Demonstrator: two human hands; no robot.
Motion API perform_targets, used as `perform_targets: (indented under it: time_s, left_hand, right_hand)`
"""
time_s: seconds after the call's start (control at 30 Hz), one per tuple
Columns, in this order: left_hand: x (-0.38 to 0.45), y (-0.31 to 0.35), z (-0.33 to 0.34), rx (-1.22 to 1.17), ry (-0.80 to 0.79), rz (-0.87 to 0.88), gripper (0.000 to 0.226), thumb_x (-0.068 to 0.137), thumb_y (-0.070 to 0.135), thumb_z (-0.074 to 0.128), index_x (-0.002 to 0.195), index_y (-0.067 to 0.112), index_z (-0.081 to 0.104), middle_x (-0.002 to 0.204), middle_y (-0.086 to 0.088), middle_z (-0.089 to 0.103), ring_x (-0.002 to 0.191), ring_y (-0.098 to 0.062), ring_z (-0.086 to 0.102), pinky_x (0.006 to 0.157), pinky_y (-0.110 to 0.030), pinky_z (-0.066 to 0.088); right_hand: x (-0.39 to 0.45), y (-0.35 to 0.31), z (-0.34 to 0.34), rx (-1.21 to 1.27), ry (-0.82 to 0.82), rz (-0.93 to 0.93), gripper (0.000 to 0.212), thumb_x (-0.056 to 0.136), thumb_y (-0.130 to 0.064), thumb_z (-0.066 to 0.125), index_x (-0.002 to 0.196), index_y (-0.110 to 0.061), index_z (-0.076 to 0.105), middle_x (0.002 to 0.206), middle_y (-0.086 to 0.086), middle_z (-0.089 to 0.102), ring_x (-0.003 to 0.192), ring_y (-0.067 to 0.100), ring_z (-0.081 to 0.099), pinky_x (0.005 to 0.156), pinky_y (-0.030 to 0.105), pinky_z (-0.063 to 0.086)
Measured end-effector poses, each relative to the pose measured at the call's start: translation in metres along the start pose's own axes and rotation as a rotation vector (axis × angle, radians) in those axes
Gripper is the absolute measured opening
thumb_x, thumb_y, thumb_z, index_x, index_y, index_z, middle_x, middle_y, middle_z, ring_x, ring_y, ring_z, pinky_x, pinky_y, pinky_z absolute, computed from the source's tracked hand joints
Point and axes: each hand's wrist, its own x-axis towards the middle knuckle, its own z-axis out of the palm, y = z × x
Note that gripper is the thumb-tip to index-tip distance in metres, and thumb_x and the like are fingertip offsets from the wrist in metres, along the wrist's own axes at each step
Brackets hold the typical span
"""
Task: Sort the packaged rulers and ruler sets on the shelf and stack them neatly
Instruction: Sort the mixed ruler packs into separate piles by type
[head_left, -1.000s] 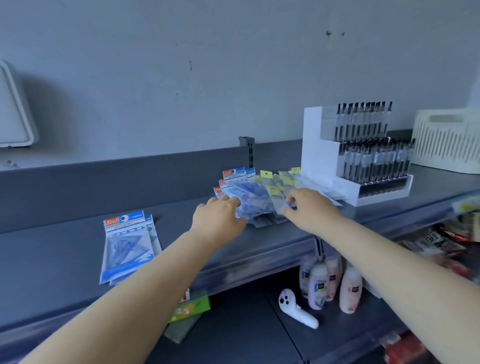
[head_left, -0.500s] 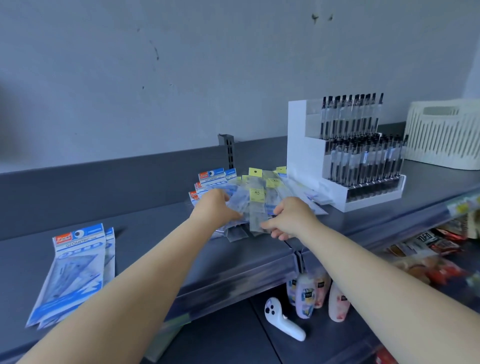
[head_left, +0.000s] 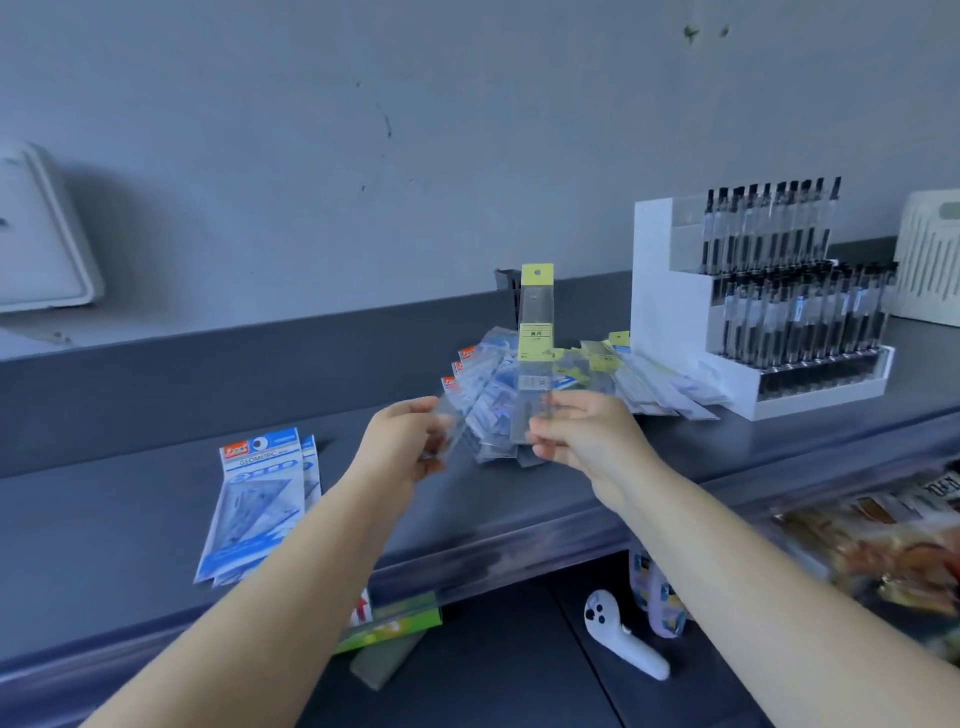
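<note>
My right hand (head_left: 584, 441) pinches the bottom of a clear packaged ruler with a yellow header (head_left: 536, 322) and holds it upright above the shelf. My left hand (head_left: 402, 447) grips another clear ruler pack (head_left: 448, 431), blurred and tilted. Behind both hands a fanned heap of ruler packs and blue ruler sets (head_left: 524, 379) lies on the grey shelf (head_left: 130, 499). A small stack of blue geometric ruler sets (head_left: 260, 499) lies flat on the shelf at the left.
A white tiered pen display (head_left: 758, 312) stands right of the heap, a white slotted basket (head_left: 930, 260) beyond it. On the lower shelf are a white controller (head_left: 618, 634), bottles (head_left: 657, 597), a green pack (head_left: 389, 626) and snack packets (head_left: 872, 540).
Both hands have lifted out of the heap, each with a clear ruler pack. The right hand has raised its yellow-headed ruler upright; the view has swung left.
</note>
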Motion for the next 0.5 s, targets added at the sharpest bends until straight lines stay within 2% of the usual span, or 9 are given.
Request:
perform_targets:
  time_s: [0.07, 0.13, 0.23, 0.3, 0.37, 0.5]
  left_hand:
    - [-0.005, 0.005, -0.015, -0.038, 0.021, 0.005, 0.016, 0.087, -0.003, 0.057, 0.089, 0.012, 0.06, 0.053, 0.001, 0.054, 0.051, -0.014, 0.047, 0.048, -0.022, 0.039]
    - [-0.008, 0.007, -0.032, -0.047, 0.05, 0.019, 0.02, 0.087, -0.003, 0.058, 0.083, 0.016, 0.059, 0.059, 0.002, 0.059, 0.051, -0.012, 0.053, 0.044, -0.018, 0.042]
    - [-0.011, 0.01, -0.064, -0.048, 0.084, 0.054, 0.026, 0.087, -0.006, 0.057, 0.104, 0.014, 0.058, 0.072, 0.0, 0.062, 0.058, -0.014, 0.061, 0.052, -0.022, 0.046]
    - [-0.013, 0.013, -0.094, -0.028, 0.093, 0.082, 0.031, 0.087, -0.007, 0.054, 0.11, 0.012, 0.057, 0.074, -0.002, 0.062, 0.063, -0.017, 0.061, 0.054, -0.024, 0.048]
    - [-0.018, 0.017, -0.117, -0.037, 0.098, 0.087, 0.028, 0.087, -0.011, 0.051, 0.105, 0.01, 0.056, 0.075, -0.004, 0.06, 0.063, -0.018, 0.062, 0.05, -0.024, 0.052]
    - [-0.029, 0.03, -0.198, -0.128, 0.13, 0.089, 0.03, 0.085, -0.02, 0.048, 0.086, 0.01, 0.047, 0.075, -0.007, 0.055, 0.048, -0.013, 0.065, 0.049, -0.028, 0.057]
  right_hand:
    - [-0.006, 0.0, 0.014, 0.017, -0.01, 0.01, 0.029, 0.081, 0.01, 0.062, 0.106, -0.003, 0.055, 0.09, 0.012, 0.063, 0.069, 0.019, 0.064, 0.056, 0.022, 0.055]
    - [-0.012, -0.001, 0.03, -0.001, -0.027, 0.02, 0.023, 0.081, 0.01, 0.061, 0.095, -0.006, 0.054, 0.088, 0.011, 0.063, 0.068, 0.019, 0.065, 0.056, 0.023, 0.054]
    - [-0.02, -0.004, 0.059, -0.004, -0.087, 0.017, 0.021, 0.082, 0.011, 0.058, 0.093, -0.006, 0.052, 0.084, 0.011, 0.061, 0.067, 0.02, 0.065, 0.058, 0.025, 0.056]
    - [-0.024, -0.005, 0.088, 0.006, -0.136, 0.018, 0.022, 0.082, 0.013, 0.055, 0.085, -0.008, 0.05, 0.079, 0.011, 0.061, 0.065, 0.021, 0.064, 0.059, 0.027, 0.056]
    - [-0.029, -0.004, 0.112, 0.015, -0.167, 0.022, 0.024, 0.082, 0.015, 0.052, 0.081, -0.009, 0.049, 0.076, 0.011, 0.062, 0.063, 0.021, 0.064, 0.059, 0.027, 0.056]
    - [-0.045, 0.009, 0.194, -0.013, -0.261, 0.04, 0.023, 0.083, 0.016, 0.051, 0.087, -0.007, 0.051, 0.076, 0.01, 0.062, 0.065, 0.021, 0.063, 0.061, 0.029, 0.056]
